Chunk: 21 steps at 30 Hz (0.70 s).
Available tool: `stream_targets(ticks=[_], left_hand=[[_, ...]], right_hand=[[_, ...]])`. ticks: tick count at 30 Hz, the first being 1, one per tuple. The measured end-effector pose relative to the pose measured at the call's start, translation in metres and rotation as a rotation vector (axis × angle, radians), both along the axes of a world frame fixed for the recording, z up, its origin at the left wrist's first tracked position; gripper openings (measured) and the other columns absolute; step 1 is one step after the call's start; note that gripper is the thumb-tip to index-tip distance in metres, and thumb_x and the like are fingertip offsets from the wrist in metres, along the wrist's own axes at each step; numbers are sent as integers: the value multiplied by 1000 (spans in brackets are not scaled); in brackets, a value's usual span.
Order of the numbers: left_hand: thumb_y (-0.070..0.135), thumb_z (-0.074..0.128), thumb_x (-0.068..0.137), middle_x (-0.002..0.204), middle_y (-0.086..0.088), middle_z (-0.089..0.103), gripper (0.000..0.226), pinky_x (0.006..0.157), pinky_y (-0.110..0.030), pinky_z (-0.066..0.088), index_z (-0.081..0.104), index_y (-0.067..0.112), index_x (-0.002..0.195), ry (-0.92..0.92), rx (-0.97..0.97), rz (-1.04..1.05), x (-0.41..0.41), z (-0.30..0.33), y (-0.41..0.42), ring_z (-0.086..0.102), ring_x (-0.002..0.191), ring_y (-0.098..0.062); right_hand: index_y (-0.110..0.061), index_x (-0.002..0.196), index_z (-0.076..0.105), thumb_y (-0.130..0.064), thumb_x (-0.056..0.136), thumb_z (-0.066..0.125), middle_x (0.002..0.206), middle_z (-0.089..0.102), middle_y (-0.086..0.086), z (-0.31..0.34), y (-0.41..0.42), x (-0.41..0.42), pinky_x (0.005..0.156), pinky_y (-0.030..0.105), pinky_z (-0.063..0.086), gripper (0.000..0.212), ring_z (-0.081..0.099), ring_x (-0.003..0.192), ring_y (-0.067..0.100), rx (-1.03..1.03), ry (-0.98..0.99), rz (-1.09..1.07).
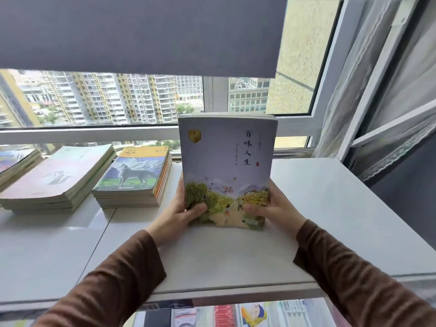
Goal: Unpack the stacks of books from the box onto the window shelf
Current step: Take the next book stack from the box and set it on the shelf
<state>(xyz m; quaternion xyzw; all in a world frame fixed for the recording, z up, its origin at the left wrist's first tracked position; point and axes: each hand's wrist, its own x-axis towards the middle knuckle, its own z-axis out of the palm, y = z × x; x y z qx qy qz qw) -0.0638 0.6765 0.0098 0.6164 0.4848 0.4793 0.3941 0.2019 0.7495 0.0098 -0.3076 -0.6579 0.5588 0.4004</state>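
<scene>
Lower edge, below shelf: more book covers (236, 315) visible, container not discernible. Brown sleeves (113, 277) reach forward over white window shelf (342, 208). Left hand (181, 208) and right hand (271, 206) grip lavender-covered book stack (226, 166) at lower corners, thumbs curled on front cover, fingers behind. Stack tilted up, bottom edge at shelf surface, right of centre. Left of it: wolf-cover stack (134, 178) lying flat, then pink-cover stack (56, 178), third stack (16, 161) at far left. Beyond: window frame (94, 133), grey roller blind (141, 34), apartment blocks (106, 97) outside.
</scene>
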Motion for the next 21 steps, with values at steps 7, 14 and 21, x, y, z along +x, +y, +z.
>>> stream_targets(ticks=[7,14,21], left_hand=[[23,62,98,99,4,80,28,61,-18,57,62,19,126,-219,-310,133,-19,32,32,76,80,-8],[30,68,87,125,-18,67,42,104,-42,45,67,4,119,-291,-433,348,-23,27,44,64,108,-30],[10,60,96,141,-15,60,57,114,-52,41,43,10,151,-376,-326,447,-14,10,46,58,129,-34]], right_hand=[[-9,110,69,-20,82,75,101,72,8,35,35,-52,65,29,57,31,68,76,19,-422,11,-33],[-21,113,64,-24,86,71,116,61,12,34,60,-76,109,52,42,28,55,101,28,-709,-35,-13],[-20,93,64,-29,83,75,84,64,6,32,68,-81,66,31,56,17,60,70,19,-703,-208,-38]])
